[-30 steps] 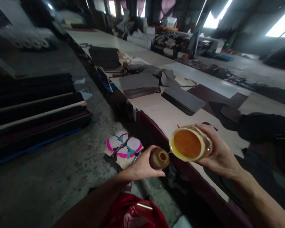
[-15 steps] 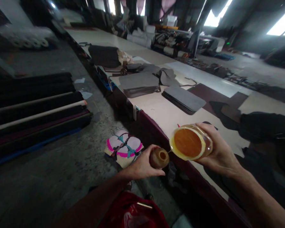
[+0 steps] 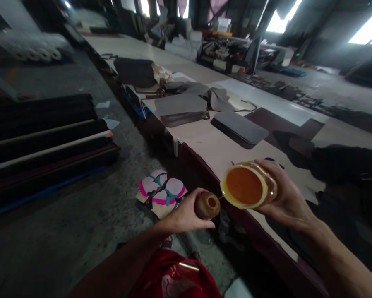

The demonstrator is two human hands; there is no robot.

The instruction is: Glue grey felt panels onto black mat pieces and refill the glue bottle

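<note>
My left hand (image 3: 187, 213) is wrapped round a small brown bottle (image 3: 207, 206) whose round open mouth faces up and right. In my right hand (image 3: 286, 198) is a wide-mouthed clear jar (image 3: 268, 182), tilted to the left, with amber liquid (image 3: 244, 186) inside and a yellowish coating on its rim. A thin thread of liquid hangs at the jar's lower left rim, close beside the bottle. The rim and the bottle's mouth are a small gap apart. Both vessels are held over the near edge of the long table.
On the long table (image 3: 201, 142) lie stacks of grey cut pieces (image 3: 240, 129) and dark fabric (image 3: 337, 165). A stool with a pink-edged cushion (image 3: 162, 188) stands on the floor left of my hands. Dark fabric rolls (image 3: 49, 145) are piled further left.
Both hands hold nearly the same pose, bottle and jar still side by side. The view has shifted very slightly.
</note>
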